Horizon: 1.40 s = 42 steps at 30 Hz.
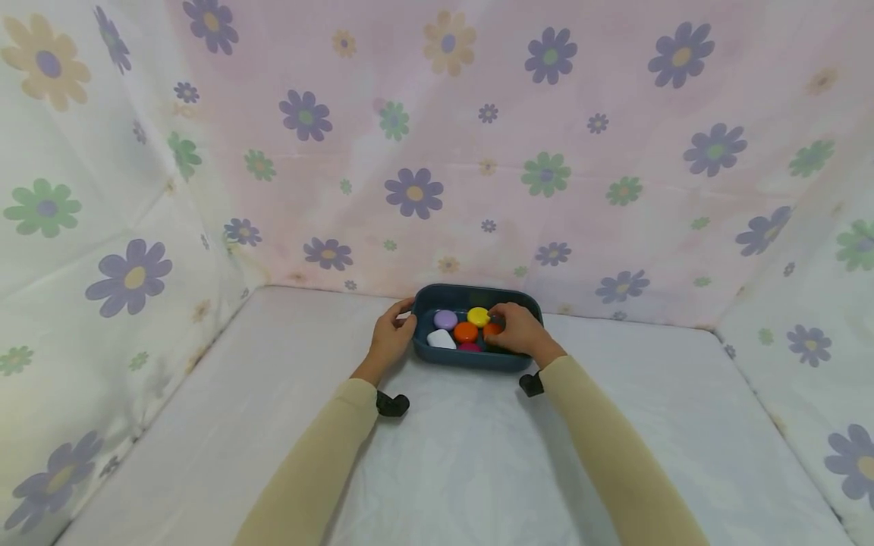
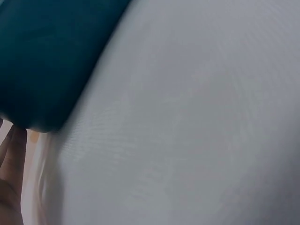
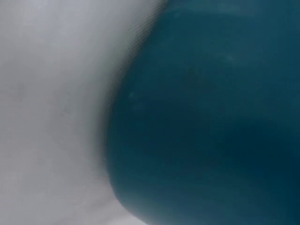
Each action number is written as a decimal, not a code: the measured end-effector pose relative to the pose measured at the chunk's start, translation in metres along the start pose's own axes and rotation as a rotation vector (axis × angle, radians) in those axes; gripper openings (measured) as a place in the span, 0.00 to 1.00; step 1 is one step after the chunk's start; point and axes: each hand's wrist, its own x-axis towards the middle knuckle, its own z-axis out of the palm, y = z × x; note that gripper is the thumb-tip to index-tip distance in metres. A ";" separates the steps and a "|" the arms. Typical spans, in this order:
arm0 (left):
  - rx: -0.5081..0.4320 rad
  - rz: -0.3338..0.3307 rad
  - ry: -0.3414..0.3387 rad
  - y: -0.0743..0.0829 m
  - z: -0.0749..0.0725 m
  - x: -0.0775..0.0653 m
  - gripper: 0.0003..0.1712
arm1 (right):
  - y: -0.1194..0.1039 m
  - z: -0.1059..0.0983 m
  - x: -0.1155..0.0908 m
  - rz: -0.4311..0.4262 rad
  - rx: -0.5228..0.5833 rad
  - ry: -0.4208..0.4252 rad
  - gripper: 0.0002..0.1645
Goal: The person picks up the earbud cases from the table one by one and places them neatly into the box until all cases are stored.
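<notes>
A dark teal tub (image 1: 478,361) stands near the back wall. In it lie several smooth rounded pieces: lavender (image 1: 446,320), yellow (image 1: 479,316), orange (image 1: 466,332), white (image 1: 441,339) and a partly hidden magenta one (image 1: 470,346). My left hand (image 1: 392,335) rests against the tub's left end from outside; the left wrist view shows straight fingers (image 2: 16,154) touching its wall. Reaching over the right end, my right hand (image 1: 517,331) has its fingers bent round a red-orange round piece (image 1: 491,331) inside. Only the tub's outside (image 3: 201,117) shows in the right wrist view.
A white cloth (image 1: 451,455) covers the table. Flower-printed fabric walls (image 1: 478,152) rise at the back and both sides, the back one close behind the tub. Dark wrist mounts (image 1: 392,405) stick out below the sleeves.
</notes>
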 end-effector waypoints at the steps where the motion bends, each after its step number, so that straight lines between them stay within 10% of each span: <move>1: -0.005 0.002 0.000 0.000 0.000 0.000 0.24 | 0.000 0.000 0.000 -0.005 -0.016 0.001 0.30; 42: -0.013 0.023 -0.009 0.004 -0.001 -0.005 0.24 | -0.003 0.002 0.004 0.074 -0.049 -0.043 0.21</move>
